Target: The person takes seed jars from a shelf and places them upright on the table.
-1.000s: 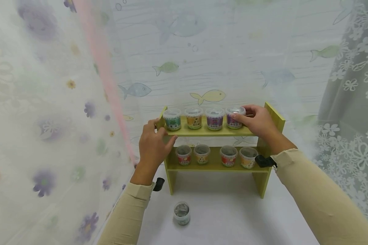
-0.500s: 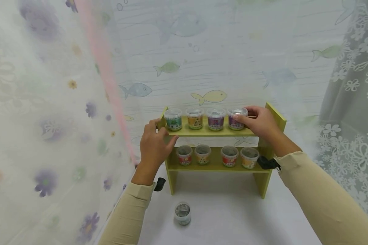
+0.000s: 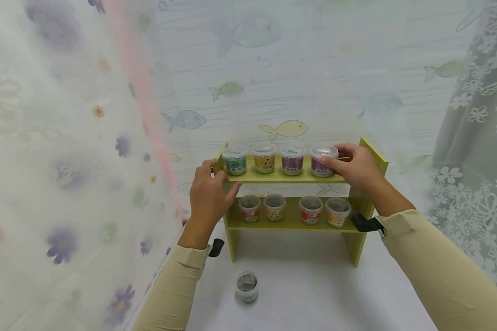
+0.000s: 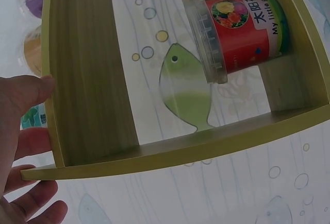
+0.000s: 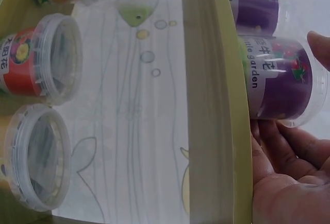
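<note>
Rightmost on the yellow-green wooden upper shelf (image 3: 286, 179), the upright purple-labelled clear plastic tub (image 3: 317, 167) stands just left of the right hand (image 3: 357, 168) grasping it, the left hand (image 3: 209, 192) gripping the shelf's left end.

I see the right hand (image 5: 291, 183) at four o'clock, gripping a purple-labelled tub (image 5: 283, 80) at three, next to a yellow-green shelf board (image 5: 238, 131). I make out a second purple tub (image 5: 256, 7) between one and two, a red-labelled tub (image 5: 56, 59) between nine and ten, another tub (image 5: 44, 157) at eight.
</note>
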`<state>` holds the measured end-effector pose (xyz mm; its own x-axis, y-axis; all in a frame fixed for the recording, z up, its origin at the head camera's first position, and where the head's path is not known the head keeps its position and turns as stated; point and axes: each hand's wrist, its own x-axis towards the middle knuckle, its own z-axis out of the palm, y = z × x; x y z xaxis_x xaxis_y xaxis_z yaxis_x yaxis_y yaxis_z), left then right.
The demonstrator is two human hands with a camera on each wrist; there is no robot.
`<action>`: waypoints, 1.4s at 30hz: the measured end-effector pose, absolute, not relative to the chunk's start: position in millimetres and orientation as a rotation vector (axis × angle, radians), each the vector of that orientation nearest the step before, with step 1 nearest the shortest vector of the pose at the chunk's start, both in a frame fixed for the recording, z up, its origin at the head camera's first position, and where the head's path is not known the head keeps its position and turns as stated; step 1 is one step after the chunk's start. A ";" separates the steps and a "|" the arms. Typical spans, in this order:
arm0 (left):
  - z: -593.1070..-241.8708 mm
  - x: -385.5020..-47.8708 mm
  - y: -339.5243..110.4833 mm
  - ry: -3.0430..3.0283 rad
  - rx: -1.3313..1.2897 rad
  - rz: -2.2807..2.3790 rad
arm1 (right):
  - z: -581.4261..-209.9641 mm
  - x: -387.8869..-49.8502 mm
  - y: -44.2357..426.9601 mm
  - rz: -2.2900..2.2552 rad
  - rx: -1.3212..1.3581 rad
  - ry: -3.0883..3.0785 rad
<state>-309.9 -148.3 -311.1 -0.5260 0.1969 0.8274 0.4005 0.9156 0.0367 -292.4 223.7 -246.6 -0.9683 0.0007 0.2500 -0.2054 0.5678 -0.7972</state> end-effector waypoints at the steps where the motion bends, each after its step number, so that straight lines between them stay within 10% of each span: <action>1: -311.2 -310.4 -147.8 -2.137 -0.424 -0.275 | -246.6 -291.2 224.7 1.350 0.170 -2.583; 42: -311.9 -307.6 -148.1 -2.143 -0.414 -0.257 | -270.2 -245.5 217.2 1.302 0.283 -2.405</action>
<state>-307.6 -148.1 -311.9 -0.5301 0.1969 0.8248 0.3864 0.9219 0.0283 -245.5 217.2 -270.2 -0.9036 0.0076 0.4283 -0.3545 0.5481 -0.7575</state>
